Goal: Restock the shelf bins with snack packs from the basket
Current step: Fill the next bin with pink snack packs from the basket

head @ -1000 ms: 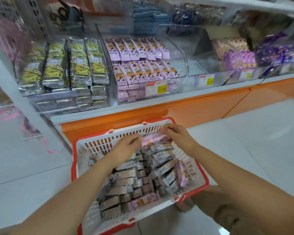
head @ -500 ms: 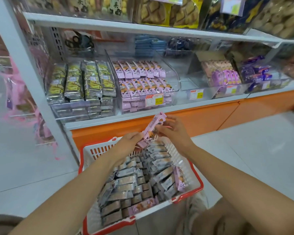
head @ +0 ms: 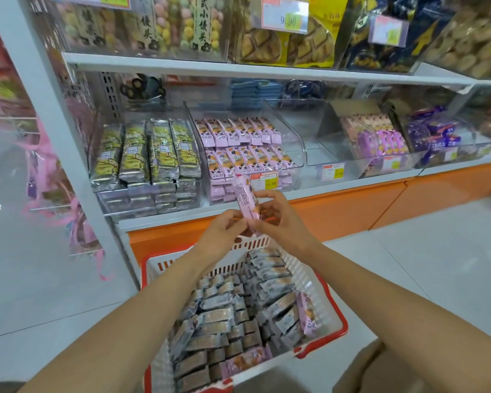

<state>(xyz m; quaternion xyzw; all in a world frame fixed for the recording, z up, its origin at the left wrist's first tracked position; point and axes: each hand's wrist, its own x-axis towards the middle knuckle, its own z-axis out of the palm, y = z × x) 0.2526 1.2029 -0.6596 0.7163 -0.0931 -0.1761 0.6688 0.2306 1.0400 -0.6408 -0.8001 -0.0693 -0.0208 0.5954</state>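
While left hand (head: 222,236) and right hand (head: 281,219) pinch it, the pink snack pack (head: 245,200) (slim, printed) stands tilted.

The lower end of the pink pack (head: 245,201) is hidden behind the fingers of the left hand (head: 224,232). The right hand (head: 279,218) covers part of its right edge, and its print is too blurred to read. The pack hides the left part of a price tag (head: 267,181), whose small lettering cannot be made out. The left forearm covers the left wall of the basket (head: 343,327), whose near corner runs off the bottom edge. The bags (head: 284,43) on the top shelf are cut by the upper edge. A brown box (head: 380,370) is cut off at bottom right. Pink ribbons (head: 48,171) at the left are smeared.
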